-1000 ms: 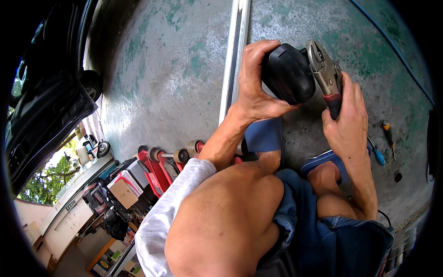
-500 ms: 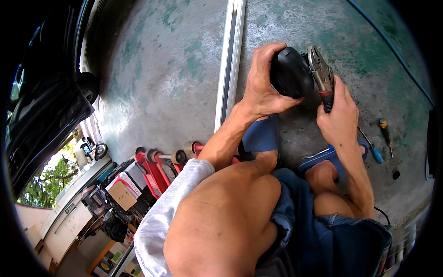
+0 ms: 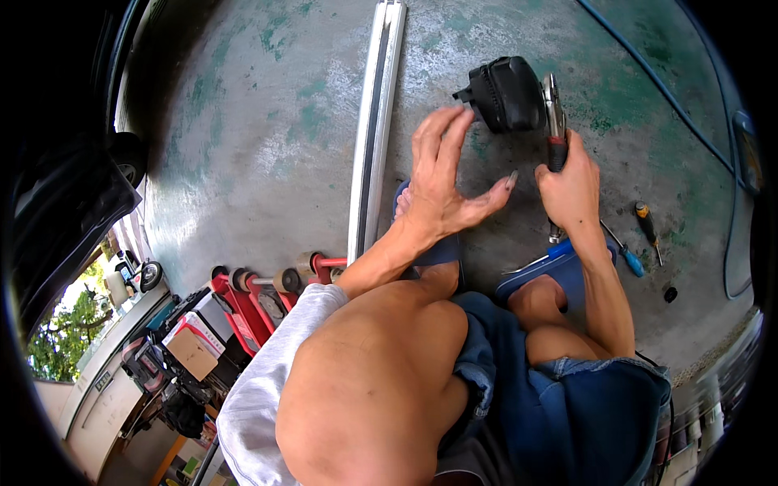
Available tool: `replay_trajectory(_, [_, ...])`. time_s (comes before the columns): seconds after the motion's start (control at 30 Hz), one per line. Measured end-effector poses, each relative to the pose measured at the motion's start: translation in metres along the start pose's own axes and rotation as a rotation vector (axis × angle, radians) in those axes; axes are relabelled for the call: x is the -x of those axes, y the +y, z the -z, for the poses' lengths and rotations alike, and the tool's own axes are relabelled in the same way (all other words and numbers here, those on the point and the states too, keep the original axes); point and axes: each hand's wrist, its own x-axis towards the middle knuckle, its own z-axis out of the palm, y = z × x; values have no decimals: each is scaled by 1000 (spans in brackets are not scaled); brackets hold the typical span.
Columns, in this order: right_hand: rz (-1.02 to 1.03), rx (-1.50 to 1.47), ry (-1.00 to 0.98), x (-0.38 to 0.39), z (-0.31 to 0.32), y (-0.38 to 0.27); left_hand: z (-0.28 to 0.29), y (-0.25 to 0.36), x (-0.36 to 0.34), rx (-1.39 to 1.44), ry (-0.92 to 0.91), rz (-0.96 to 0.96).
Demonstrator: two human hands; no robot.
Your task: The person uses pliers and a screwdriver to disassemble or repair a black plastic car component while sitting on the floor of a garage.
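Observation:
My right hand is wrapped round the dark and red grip of a pair of locking pliers, whose metal jaws point away from me. Against the jaw end sits a rounded black plastic housing with a ribbed collar and a small tab on its left side. It appears to hang from the pliers, though the spot where the jaws bite is hidden. My left hand is open just below the housing, fingers spread and thumb apart. Its fingertips are close to the collar; whether they touch it I cannot tell.
A long metal rail lies on the worn floor to the left. By my right sandal are a blue-handled screwdriver, a yellow-and-black screwdriver and a small black piece. A blue hose curves along the right. Red wheeled equipment stands at left.
My left hand has let go of the black housing and dropped below it, fingers opening. The housing has turned, showing its ribbed collar. My right hand keeps the pliers.

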Motion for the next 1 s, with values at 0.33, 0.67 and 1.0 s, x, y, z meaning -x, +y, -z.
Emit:
replay_trajectory(0.33, [-182,-64,-10,-11,-15,-6,-77,26,30,1117,-911,905])
replay_trajectory(0.67, [-115,-143,59,-5,-27,-13,-89,27,43,1226,-547,866])
replay_trajectory(1.0, [-46,-67,21,-11,-38,-21,-101,12,57,863,-309,680])
